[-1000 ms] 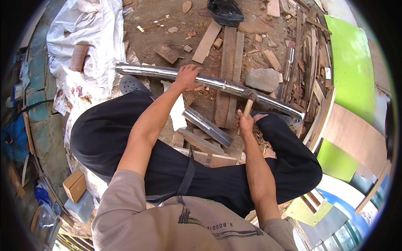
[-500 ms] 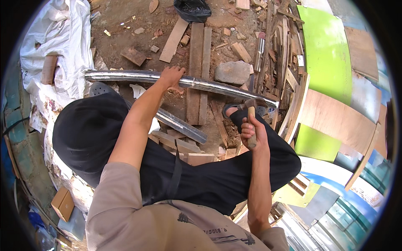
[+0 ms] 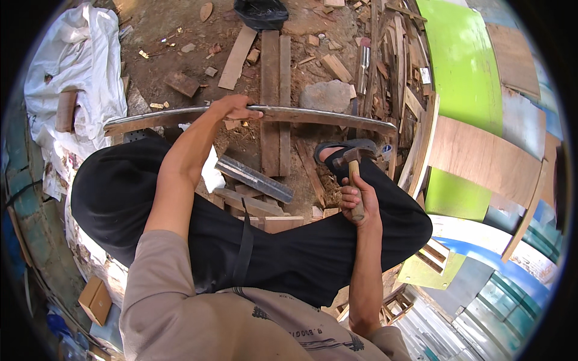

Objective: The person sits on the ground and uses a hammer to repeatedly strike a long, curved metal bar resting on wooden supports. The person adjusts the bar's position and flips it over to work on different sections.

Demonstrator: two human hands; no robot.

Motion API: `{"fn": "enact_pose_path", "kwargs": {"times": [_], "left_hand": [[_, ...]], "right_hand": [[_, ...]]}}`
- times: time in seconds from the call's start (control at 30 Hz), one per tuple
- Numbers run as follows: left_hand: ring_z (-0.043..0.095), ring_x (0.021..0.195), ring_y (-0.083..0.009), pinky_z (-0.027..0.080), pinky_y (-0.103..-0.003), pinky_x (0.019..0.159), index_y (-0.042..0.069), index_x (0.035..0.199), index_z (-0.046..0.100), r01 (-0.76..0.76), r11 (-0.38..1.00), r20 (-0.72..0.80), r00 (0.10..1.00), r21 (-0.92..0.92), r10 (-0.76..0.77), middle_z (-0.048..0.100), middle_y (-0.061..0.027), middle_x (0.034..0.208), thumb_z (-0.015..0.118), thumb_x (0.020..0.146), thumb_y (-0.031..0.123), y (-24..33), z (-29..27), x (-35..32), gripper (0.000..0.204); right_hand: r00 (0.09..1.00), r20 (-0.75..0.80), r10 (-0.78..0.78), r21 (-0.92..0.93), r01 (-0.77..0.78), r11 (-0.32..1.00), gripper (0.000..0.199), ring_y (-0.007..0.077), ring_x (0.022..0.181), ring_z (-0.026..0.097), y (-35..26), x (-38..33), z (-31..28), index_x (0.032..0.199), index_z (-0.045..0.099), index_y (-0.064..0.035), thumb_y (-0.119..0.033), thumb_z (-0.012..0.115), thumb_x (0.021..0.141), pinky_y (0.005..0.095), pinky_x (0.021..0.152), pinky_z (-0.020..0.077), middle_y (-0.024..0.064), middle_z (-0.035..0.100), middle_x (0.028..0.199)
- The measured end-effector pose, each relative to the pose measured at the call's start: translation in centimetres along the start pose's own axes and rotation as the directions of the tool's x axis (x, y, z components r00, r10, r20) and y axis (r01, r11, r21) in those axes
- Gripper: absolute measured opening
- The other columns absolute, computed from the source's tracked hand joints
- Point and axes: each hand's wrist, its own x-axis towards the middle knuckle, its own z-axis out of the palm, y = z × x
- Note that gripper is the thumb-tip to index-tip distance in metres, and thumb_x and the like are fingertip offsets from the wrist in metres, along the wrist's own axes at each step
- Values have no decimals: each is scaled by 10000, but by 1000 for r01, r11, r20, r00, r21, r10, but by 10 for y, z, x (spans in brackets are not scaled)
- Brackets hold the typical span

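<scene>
Our left hand (image 3: 233,107) clamps fingers on the long strip (image 3: 325,118), crosswise over the boards (image 3: 270,146); our right hand (image 3: 361,201) wraps fingers round the hammer (image 3: 354,159); we should steady the strip firmly

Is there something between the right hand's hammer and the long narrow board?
Yes, in this view: the shod right foot lies between the hammer in the right hand and the board. Heights are unclear.

One hammer (image 3: 351,168), one long silver-edged board (image 3: 307,116), one black bag (image 3: 261,15), one cardboard box (image 3: 95,301)
</scene>
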Motion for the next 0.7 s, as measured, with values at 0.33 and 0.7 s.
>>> {"fn": "enact_pose_path", "kwargs": {"times": [0.33, 0.7], "left_hand": [[612, 801, -257, 447, -418, 743, 25, 885, 702, 122, 977, 86, 990, -177, -108, 655, -150, 815, 409, 909, 701, -17, 12, 20, 737], [638, 620, -180, 491, -381, 611, 73, 823, 668, 285, 918, 288, 936, -275, -205, 657, -113, 718, 488, 786, 820, 26, -10, -13, 770]], "right_hand": [[998, -61, 7, -141, -15, 990, 277, 68, 409, 411, 10, 15, 12, 956, 565, -63, -336, 535, 992, 215, 389, 373, -34, 474, 596], [987, -158, -41, -323, -13, 946, 259, 74, 400, 408, 23, 30, 33, 940, 554, -89, -345, 569, 975, 238, 379, 355, -40, 469, 576]]}}
